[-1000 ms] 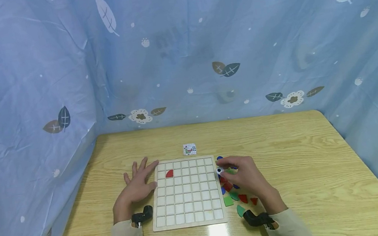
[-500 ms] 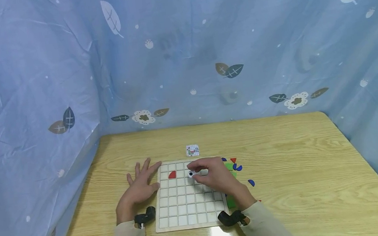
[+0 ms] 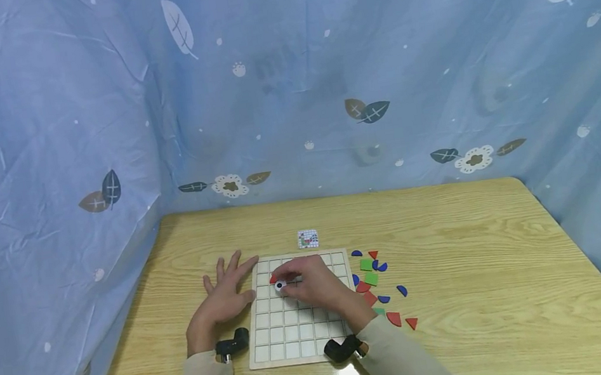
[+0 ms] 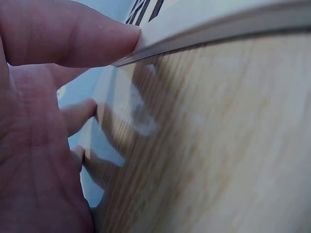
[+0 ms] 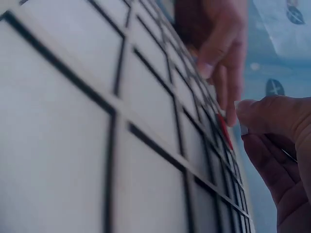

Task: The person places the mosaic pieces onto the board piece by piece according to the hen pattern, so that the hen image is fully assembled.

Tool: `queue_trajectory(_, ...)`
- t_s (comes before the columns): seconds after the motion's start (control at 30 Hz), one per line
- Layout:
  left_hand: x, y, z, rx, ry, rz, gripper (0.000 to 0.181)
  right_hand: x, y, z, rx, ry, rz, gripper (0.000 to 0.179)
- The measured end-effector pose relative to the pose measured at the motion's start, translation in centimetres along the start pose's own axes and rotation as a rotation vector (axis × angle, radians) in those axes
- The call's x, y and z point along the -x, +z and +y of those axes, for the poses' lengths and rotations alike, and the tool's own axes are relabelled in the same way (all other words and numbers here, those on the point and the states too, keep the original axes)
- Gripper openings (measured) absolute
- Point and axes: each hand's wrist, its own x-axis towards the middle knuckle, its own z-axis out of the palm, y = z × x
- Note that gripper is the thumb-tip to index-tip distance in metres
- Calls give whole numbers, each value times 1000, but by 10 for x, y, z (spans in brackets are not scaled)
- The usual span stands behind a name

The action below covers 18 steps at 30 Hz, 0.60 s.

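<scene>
In the head view, a pale wooden grid board (image 3: 276, 335) lies on the table. My right hand (image 3: 316, 282) is over its upper left part and pinches a small white piece with a black dot (image 3: 280, 286) between thumb and fingers. Just behind that piece sits a red quarter-circle piece (image 3: 273, 278), partly covered by the fingers. My left hand (image 3: 224, 299) has its fingers spread and touches the board's left edge. The left wrist view shows the left thumb (image 4: 97, 41) against the board's side. Only a thin edge of the pinched white piece (image 5: 243, 124) appears in the right wrist view.
Loose pieces lie right of the board: green squares (image 3: 371, 279), blue half circles (image 3: 402, 291) and red pieces (image 3: 393, 319), several in all. A small printed card (image 3: 308, 239) lies behind the board. A blue patterned cloth (image 3: 286, 87) hangs around the table (image 3: 490, 263).
My right hand has carried the white dotted piece leftward from the loose pieces, across the board to beside the red piece. The left hand stays at the board's left edge.
</scene>
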Motion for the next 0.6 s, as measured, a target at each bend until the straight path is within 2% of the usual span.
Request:
queue_trajectory(0.27, -1, 1, -2, 1, 6, 4, 73, -6, 13, 1, 76, -37, -12, 25)
queue_trajectory(0.6, 0, 0, 0, 2, 11, 1, 73, -6, 13, -7, 229, -70, -32, 28)
